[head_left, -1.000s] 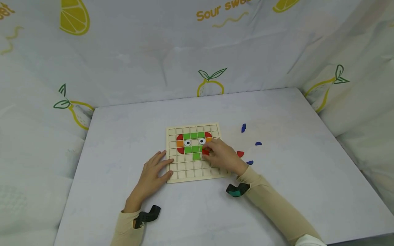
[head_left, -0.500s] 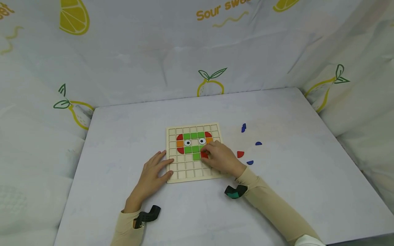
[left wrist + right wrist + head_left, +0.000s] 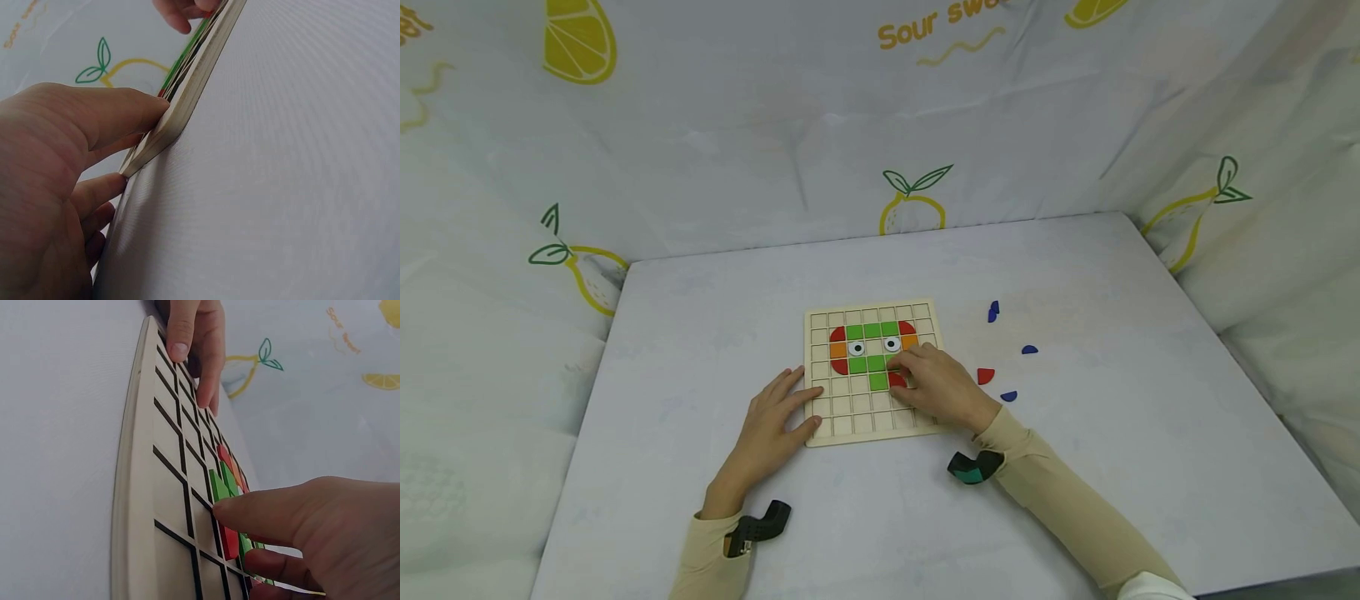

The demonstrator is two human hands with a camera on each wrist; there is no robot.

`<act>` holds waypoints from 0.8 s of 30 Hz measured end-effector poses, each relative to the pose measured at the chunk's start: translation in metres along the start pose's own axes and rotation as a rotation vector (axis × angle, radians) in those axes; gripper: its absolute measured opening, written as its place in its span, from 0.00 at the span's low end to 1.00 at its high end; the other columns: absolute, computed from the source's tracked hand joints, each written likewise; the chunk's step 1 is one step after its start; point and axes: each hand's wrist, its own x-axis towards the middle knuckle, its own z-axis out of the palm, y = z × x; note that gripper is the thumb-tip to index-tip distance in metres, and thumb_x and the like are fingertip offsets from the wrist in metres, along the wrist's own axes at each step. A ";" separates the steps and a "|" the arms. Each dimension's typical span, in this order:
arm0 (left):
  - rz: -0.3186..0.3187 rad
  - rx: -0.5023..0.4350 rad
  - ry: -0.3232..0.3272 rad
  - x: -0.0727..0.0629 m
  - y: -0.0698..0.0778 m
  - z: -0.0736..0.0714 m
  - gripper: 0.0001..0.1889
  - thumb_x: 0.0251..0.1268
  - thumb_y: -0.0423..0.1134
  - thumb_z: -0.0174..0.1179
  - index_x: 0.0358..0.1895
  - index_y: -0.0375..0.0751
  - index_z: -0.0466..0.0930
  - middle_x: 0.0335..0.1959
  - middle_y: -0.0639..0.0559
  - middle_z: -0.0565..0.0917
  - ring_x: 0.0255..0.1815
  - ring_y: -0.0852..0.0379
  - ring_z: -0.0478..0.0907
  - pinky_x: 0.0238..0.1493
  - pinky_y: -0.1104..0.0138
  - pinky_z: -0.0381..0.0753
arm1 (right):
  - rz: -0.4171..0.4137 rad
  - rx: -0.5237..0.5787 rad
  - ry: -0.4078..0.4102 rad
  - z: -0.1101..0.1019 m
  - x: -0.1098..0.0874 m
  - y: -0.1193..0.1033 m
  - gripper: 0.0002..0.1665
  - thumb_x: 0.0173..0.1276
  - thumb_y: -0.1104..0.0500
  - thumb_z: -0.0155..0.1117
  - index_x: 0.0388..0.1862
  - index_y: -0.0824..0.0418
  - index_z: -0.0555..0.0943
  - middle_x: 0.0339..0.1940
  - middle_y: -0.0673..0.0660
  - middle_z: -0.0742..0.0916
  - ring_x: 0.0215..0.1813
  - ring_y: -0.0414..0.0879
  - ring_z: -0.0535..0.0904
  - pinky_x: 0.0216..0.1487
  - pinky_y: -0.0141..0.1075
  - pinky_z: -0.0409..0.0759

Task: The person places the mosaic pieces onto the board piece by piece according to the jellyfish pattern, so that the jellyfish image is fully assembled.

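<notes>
Tile (image 3: 230, 544), red, pinched between slightly parted right fingers (image 3: 275, 565), left fingers (image 3: 801, 400) spread, touching board (image 3: 853, 425)

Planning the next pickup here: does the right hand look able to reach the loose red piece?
Probably yes: the loose red piece lies just beside the right hand, nothing visibly between them, though that hand should first release the red tile on the board.

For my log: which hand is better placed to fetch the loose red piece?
Likely the right hand, once free: nearer the loose red piece; the left hand touches the opposite side of the board.
</notes>
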 end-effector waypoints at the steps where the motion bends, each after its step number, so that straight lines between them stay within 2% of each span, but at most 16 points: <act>1: 0.000 0.001 0.000 0.000 0.000 0.000 0.23 0.66 0.42 0.66 0.65 0.47 0.80 0.80 0.44 0.64 0.83 0.40 0.52 0.76 0.38 0.52 | -0.011 0.003 0.003 0.000 0.000 0.000 0.21 0.65 0.51 0.74 0.55 0.56 0.85 0.37 0.49 0.83 0.40 0.43 0.72 0.39 0.33 0.72; 8: 0.003 0.000 0.005 0.000 0.000 0.000 0.23 0.66 0.42 0.67 0.64 0.47 0.80 0.79 0.44 0.64 0.83 0.41 0.52 0.76 0.38 0.53 | -0.113 0.016 0.015 0.003 -0.001 0.001 0.18 0.67 0.54 0.71 0.55 0.57 0.87 0.43 0.51 0.84 0.42 0.43 0.71 0.39 0.31 0.71; 16: -0.004 0.002 0.002 -0.001 0.001 0.000 0.23 0.67 0.43 0.66 0.64 0.47 0.80 0.79 0.44 0.64 0.83 0.41 0.52 0.77 0.39 0.52 | -0.094 -0.001 -0.014 0.002 -0.001 -0.002 0.20 0.67 0.52 0.72 0.56 0.57 0.86 0.47 0.52 0.85 0.46 0.45 0.69 0.42 0.34 0.69; 24: -0.001 0.005 0.008 0.000 0.001 0.000 0.23 0.66 0.43 0.66 0.64 0.47 0.81 0.79 0.43 0.65 0.83 0.40 0.53 0.76 0.38 0.53 | -0.061 0.070 0.018 -0.018 -0.007 0.002 0.20 0.68 0.56 0.70 0.57 0.58 0.84 0.52 0.55 0.85 0.52 0.49 0.74 0.53 0.42 0.76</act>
